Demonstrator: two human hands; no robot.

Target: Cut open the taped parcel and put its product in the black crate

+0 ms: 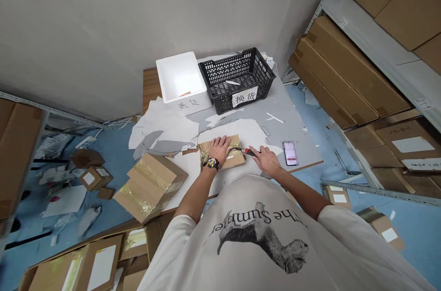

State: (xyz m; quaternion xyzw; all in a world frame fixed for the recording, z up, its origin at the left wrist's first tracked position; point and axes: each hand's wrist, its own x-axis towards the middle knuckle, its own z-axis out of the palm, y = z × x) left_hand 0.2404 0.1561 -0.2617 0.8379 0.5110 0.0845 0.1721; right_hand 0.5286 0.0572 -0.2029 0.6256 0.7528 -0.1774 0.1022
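A small flat cardboard box (pixel 235 161) with clear tape across it lies on the table in front of me. My left hand (pixel 219 149), with a watch at the wrist, rests flat on its top with the fingers stretched out. In my right hand (pixel 266 160) is a red and black utility knife (pixel 248 151). Its tip points left and reaches the box top near my left fingers; whether the blade cuts into the tape is too small to tell. A larger taped cardboard box (pixel 151 183) sits tilted at the table's left front edge.
Behind the box stand a white foam bin (pixel 193 103) and a black plastic crate (pixel 220 103), both labelled. A phone (pixel 290 153) lies at the right. Shelves with cartons (pixel 344 75) rise on the right; an open carton (pixel 86 263) of boxes is at lower left.
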